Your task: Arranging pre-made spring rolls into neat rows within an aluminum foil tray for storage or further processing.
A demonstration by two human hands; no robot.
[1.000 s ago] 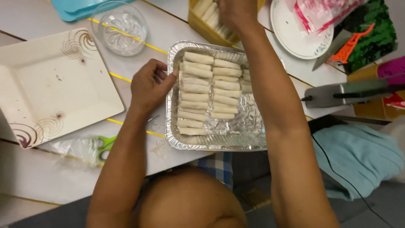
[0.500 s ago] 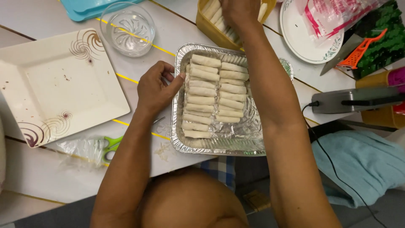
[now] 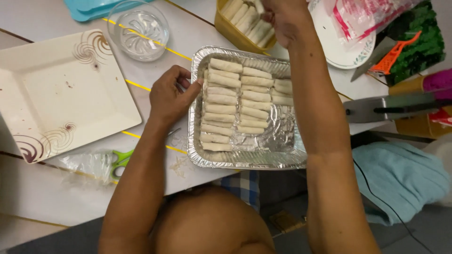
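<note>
Clearly, the biggest thing is the white table [image 3: 42, 197], with yellow lines across it. On its left side lies a square white plate [image 3: 56, 94] with brown swirls in the corners, and it holds only a few crumbs. Near the front edge, in the middle, stands a foil tray [image 3: 245, 155] with thin pale rolls [image 3: 221, 108] laid in tidy rows, side by side, probably so that more can fit; the right part of the tray is bare foil.

The left hand [image 3: 172, 94] rests at the left rim of the tray, fingers loosely curled, the thumb tip touching the end of a roll. It grips nothing; it seems to keep the tray or the row steady. The right hand [image 3: 282, 19] reaches over the tray to a yellow container [image 3: 230, 33] at the far edge, which holds more rolls. Its fingers are closed at one roll [image 3: 259, 7], though the top edge of the view cuts off the grip.

A glass bowl [image 3: 139, 28] stands at the far edge, left of the container. Scissors with green handles [image 3: 120, 160] lie by a clear plastic bag near the front left.
</note>
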